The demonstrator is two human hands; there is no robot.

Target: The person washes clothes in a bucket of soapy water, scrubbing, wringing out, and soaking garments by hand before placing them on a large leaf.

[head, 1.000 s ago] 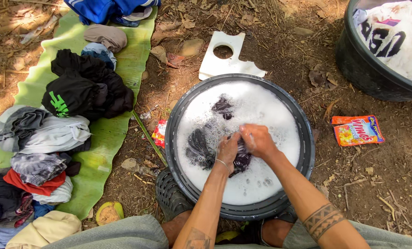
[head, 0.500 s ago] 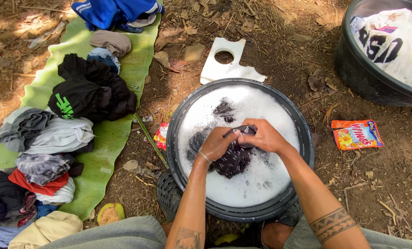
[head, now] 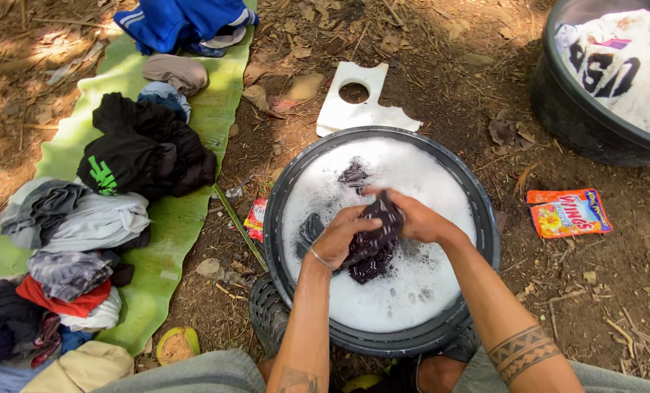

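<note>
The dark wet garment (head: 372, 244) is getting bunched up over the sudsy black basin (head: 485, 218), with the left hand (head: 343, 234) and right hand (head: 416, 217) both gripping it tight, clothes piling on the green mat (head: 186, 218) nearby.

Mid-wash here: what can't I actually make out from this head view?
- Rest of the dark garment: sunk under foam in the basin.
- Left hand and right hand fingertips: buried in the cloth.
- Second tub: cut off by the right edge.
- Clothes pile on the green leaf: lower part cut off at the left corner.
</note>
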